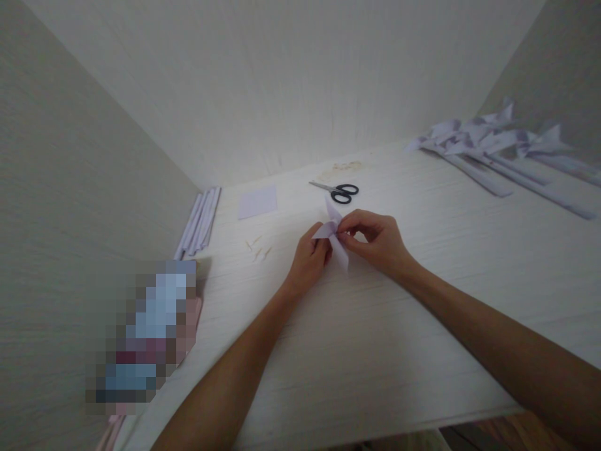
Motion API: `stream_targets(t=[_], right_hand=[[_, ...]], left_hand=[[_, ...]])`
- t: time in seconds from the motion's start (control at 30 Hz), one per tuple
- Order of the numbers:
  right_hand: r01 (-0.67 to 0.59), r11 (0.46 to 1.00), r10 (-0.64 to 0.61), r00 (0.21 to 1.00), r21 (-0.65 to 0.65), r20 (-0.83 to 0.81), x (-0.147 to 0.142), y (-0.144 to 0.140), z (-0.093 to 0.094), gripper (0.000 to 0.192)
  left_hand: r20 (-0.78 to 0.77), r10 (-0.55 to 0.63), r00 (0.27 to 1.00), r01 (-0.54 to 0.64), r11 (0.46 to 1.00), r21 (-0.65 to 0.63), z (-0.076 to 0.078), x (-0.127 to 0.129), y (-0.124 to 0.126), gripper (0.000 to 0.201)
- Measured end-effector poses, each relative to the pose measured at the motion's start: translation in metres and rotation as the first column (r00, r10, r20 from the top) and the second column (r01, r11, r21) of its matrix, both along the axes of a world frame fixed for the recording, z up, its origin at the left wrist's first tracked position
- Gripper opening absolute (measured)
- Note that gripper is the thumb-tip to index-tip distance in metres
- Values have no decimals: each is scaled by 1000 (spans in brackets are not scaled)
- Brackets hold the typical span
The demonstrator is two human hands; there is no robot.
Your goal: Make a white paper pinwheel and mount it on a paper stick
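Holding paper pinwheel (323, 230) above tabletop (498, 250), midway across | left hand (310, 260): fingers curled, gripping pinwheel from behind | right hand (375, 241): thumb and fingertips pinching near its center | scissors (335, 190) just beyond | 1 square paper sheet (258, 202) farther left | rolled paper tubes (201, 222) at left wall

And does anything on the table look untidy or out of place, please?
Nothing looks clearly damaged. The paper pinwheels at far right overlap in a loose heap, less orderly than the paper rolls at left.
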State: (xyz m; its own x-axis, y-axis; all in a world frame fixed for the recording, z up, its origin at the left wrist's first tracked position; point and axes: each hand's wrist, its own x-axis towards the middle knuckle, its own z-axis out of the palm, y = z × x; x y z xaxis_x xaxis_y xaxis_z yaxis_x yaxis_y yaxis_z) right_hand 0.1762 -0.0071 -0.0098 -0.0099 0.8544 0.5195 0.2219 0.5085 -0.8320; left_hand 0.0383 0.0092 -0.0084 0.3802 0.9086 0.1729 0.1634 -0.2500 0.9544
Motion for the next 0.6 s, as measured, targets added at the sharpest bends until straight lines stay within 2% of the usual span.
stream_targets(t=[0.33,0.6], right_hand=[[-12,1000,12,1000,25,-4,-1,2,-1,8],[-15,999,13,999,30,40,-4,1,-3,10]], left_hand=[[6,-5,1000,5,1000,4,-1,1,0,18],[-66,14,998,-10,998,57,-4,1,3,25]])
